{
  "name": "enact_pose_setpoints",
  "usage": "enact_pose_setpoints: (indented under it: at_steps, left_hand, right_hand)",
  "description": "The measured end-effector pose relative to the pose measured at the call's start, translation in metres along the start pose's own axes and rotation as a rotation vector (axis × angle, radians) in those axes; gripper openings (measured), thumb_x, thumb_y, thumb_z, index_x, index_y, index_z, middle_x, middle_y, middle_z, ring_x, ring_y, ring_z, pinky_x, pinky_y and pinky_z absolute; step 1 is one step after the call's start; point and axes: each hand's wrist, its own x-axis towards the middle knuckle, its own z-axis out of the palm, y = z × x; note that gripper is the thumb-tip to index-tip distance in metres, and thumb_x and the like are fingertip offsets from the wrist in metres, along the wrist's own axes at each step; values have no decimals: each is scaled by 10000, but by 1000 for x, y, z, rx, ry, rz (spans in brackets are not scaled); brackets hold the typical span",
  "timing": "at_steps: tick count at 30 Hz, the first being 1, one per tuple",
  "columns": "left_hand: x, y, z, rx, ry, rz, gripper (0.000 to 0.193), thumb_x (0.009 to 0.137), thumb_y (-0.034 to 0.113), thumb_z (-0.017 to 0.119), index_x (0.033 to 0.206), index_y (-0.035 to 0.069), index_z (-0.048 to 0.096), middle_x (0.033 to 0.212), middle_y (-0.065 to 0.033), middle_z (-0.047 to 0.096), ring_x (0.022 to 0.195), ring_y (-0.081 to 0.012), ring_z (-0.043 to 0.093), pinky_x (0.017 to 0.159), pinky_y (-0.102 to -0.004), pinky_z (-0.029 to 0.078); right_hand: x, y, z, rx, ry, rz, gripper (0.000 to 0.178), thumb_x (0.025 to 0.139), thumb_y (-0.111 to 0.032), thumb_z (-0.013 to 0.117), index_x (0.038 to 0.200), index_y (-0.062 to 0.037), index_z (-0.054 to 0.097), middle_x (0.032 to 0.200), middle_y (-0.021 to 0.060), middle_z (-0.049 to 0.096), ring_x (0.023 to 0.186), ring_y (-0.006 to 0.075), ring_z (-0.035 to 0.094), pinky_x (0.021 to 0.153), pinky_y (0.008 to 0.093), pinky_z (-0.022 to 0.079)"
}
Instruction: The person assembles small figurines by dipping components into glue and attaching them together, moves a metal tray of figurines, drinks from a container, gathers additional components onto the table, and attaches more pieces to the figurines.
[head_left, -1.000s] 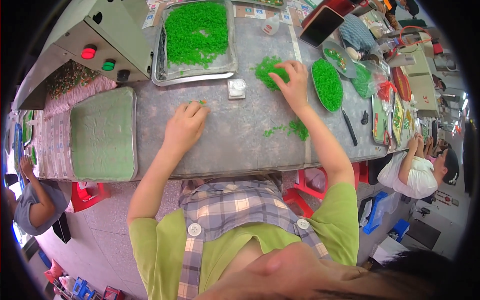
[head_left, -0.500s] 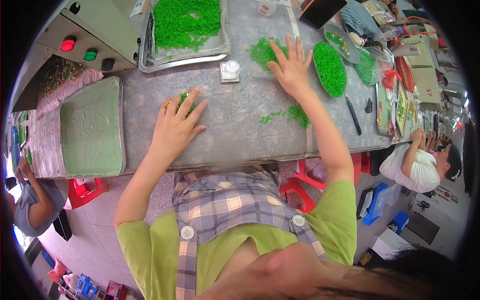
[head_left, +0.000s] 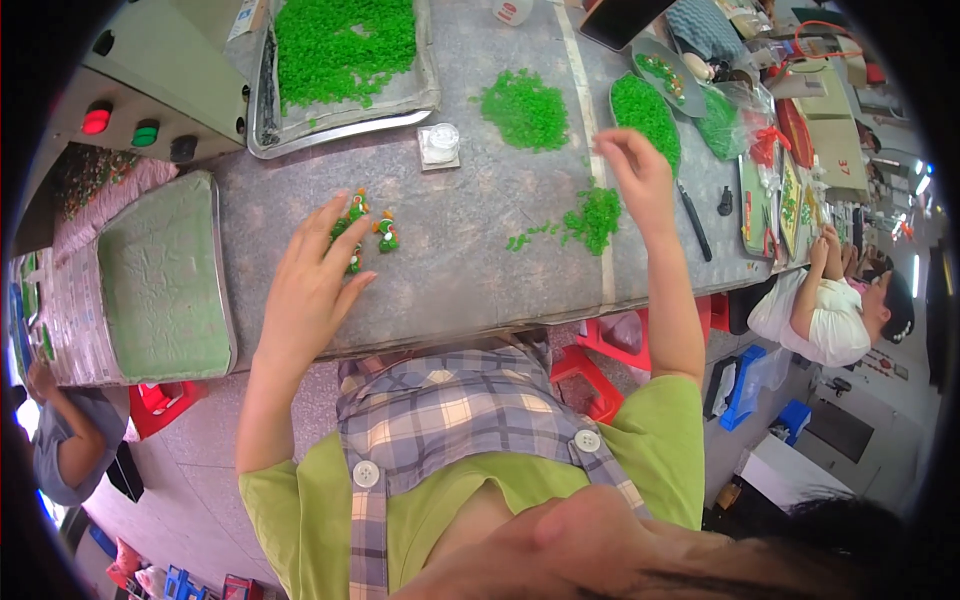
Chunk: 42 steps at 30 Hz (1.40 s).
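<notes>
My left hand (head_left: 312, 275) rests on the grey table with fingers spread, partly covering several small figures. One green, white and orange figure (head_left: 387, 232) stands apart to the right of its fingertips; another figure (head_left: 357, 206) shows by the fingers. My right hand (head_left: 642, 180) is raised over the table with half-bent fingers and nothing visible in them. It is in front of an oval dish heaped with green pieces (head_left: 645, 112). Left of it lies a flattened pile of green pieces (head_left: 525, 110), and a smaller loose heap (head_left: 595, 222) is nearer me.
A metal tray (head_left: 340, 132) of green pieces stands at the back left, beside a machine with buttons (head_left: 180, 85). A small white pot (head_left: 439, 145) sits mid-table. A green-lined tray (head_left: 165, 280) is at left, a black-handled tool (head_left: 694, 222) at right. People work at both sides.
My right hand has lifted off the flattened green pile and moved right and toward me, its fingers bending. My left hand has shifted left and nearer, uncovering figures.
</notes>
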Motion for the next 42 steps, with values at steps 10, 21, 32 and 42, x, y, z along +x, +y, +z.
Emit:
enact_pose_setpoints:
  at_steps: [10,21,32,42]
  left_hand:
    - [-3,-14,1,-87,318,-55,265,731,47,588,996,50,579,1016,-95,577,946,-259,528,816,-349,400]
    - [-3,-11,8,-128,370,-54,190,732,10,574,919,34,599,918,-95,605,875,-255,558,776,-341,421]
    - [15,-15,23,-39,395,12,201,720,10,583,915,50,609,957,-69,590,973,-244,526,836,-342,391]
    - [5,-17,31,73,289,-29,358,690,217,647,1031,135,580,1160,-62,490,1130,-260,401,954,-434,265]
  right_hand:
    - [-82,30,4,-634,-74,-276,636,786,-401,526,1281,-52,331,1347,144,274,1257,303,231,1018,437,176]
    - [-49,41,2,-496,-393,-468,748,774,-535,445,1285,-9,298,1347,158,274,1251,309,247,1030,421,176]
    - [-48,10,42,-671,-593,-700,672,760,-437,506,1290,-67,322,1360,108,271,1258,252,252,1031,412,195]
    - [-68,10,32,-685,-555,-487,743,714,-517,512,1309,-121,308,1386,93,220,1288,262,178,1040,444,130]
